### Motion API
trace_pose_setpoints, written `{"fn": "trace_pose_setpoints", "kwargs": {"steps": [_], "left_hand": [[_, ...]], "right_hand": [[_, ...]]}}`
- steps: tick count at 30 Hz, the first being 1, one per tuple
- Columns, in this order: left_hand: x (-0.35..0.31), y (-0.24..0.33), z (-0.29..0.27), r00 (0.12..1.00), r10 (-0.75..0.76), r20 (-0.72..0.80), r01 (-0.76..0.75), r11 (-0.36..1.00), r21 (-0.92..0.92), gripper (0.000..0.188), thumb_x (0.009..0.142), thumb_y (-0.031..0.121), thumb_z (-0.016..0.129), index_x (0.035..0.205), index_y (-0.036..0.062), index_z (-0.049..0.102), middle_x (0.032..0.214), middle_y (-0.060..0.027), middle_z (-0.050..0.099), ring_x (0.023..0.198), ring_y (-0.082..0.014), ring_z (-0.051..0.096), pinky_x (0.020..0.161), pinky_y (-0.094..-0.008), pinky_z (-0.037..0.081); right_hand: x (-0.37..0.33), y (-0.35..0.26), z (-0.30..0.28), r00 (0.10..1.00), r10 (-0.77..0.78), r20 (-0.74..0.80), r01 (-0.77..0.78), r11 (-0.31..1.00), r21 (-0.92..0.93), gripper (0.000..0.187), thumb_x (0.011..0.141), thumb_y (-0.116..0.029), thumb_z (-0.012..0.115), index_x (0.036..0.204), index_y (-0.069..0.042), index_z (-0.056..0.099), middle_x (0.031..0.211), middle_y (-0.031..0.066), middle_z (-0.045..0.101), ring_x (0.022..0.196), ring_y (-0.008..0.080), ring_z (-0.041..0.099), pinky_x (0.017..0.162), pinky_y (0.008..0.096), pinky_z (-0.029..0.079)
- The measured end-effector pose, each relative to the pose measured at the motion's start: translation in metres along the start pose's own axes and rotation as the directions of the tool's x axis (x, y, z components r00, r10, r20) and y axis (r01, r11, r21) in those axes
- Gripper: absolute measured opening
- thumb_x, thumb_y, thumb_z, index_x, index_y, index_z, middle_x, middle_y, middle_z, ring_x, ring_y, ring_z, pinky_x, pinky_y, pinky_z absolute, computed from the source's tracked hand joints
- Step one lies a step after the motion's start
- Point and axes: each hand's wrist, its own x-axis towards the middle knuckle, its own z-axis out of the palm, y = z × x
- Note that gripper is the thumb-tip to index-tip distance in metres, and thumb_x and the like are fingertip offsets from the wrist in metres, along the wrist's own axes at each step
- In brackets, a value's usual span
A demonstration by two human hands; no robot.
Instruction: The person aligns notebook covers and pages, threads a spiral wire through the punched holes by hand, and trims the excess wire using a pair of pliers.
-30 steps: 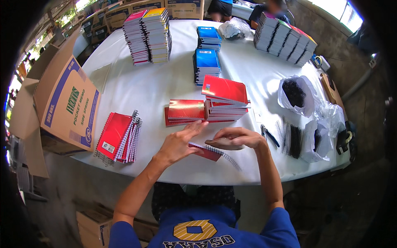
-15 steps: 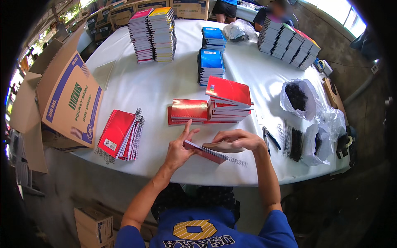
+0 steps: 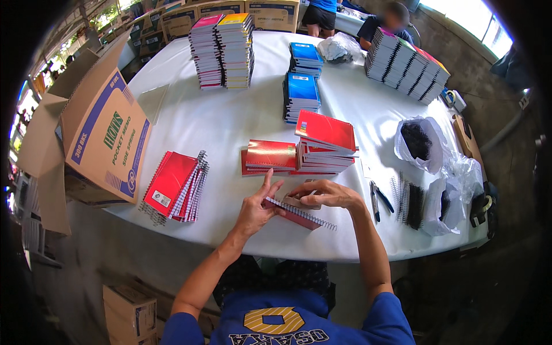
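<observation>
Several coiled notebooks [image 3: 168, 185] lie at nine o'clock; left hand [image 3: 255, 213] grips one seemingly unfinished notebook [image 3: 298, 218], coil [image 3: 326, 225] overhanging; right hand [image 3: 329, 194] holds tan pad [image 3: 294, 202].

We partly lose a tan piece [image 3: 293, 202], perhaps wooden, under right hand [image 3: 326, 194] | person in shorts [image 3: 319, 16] cropped above | another's head [image 3: 397, 17] blurred
</observation>
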Motion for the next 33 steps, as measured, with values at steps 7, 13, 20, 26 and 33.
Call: {"fn": "trace_pose_setpoints", "kwargs": {"steps": [7,13,20,26,33], "left_hand": [[0.002,-0.01,-0.01,0.99,0.006,0.14,0.026,0.974,-0.225,0.095,0.08,0.029,0.078,0.153,0.0066,0.021,0.137,-0.0137,0.056,0.125,-0.0163,0.051,0.101,-0.0296,0.042],[0.019,0.002,-0.029,0.897,-0.18,0.403,0.261,0.953,-0.155,0.065,0.09,0.045,0.064,0.131,-0.0043,0.055,0.138,-0.0134,0.055,0.127,-0.0183,0.049,0.109,-0.032,0.034],[0.002,0.051,-0.024,0.985,0.166,0.044,-0.162,0.984,-0.078,0.045,0.089,0.013,0.068,0.133,0.0078,0.058,0.13,-0.0058,0.063,0.13,-0.0216,0.049,0.104,-0.0379,0.042],[-0.025,0.032,0.011,0.944,0.315,0.098,-0.324,0.836,0.443,0.06,0.083,0.013,0.071,0.138,0.0232,0.053,0.133,-0.0037,0.059,0.133,-0.0391,0.044,0.109,-0.0566,0.031],[-0.028,0.045,0.021,0.937,0.33,0.114,-0.319,0.673,0.667,0.057,0.09,0.035,0.063,0.143,0.022,0.047,0.13,-0.0094,0.061,0.114,-0.0386,0.06,0.097,-0.0544,0.045]], "right_hand": [[-0.002,0.008,0.007,0.992,-0.06,-0.11,0.064,0.997,0.034,0.054,0.089,-0.049,0.06,0.123,-0.007,0.065,0.115,0.0152,0.065,0.106,0.0263,0.06,0.095,0.0378,0.044],[-0.028,0.039,0.015,0.878,-0.151,-0.454,-0.154,0.809,-0.568,0.057,0.08,-0.042,0.075,0.129,-0.015,0.061,0.132,0.0159,0.054,0.119,0.0329,0.052,0.101,0.0452,0.038],[-0.105,0.094,0.029,0.341,-0.035,-0.939,-0.833,0.452,-0.319,0.055,0.086,-0.034,0.069,0.133,-0.01,0.053,0.124,0.0204,0.055,0.121,0.0334,0.048,0.1,0.0494,0.034],[-0.12,0.119,0.033,0.353,-0.117,-0.928,-0.819,0.441,-0.367,0.048,0.088,-0.014,0.06,0.134,-0.007,0.051,0.119,0.0229,0.055,0.119,0.0345,0.047,0.098,0.0498,0.034],[-0.087,-0.028,0.12,0.57,-0.307,-0.762,-0.131,0.882,-0.453,0.045,0.08,-0.006,0.07,0.124,-0.011,0.063,0.097,0.0145,0.057,0.084,0.0297,0.059,0.072,0.0397,0.05]]}}
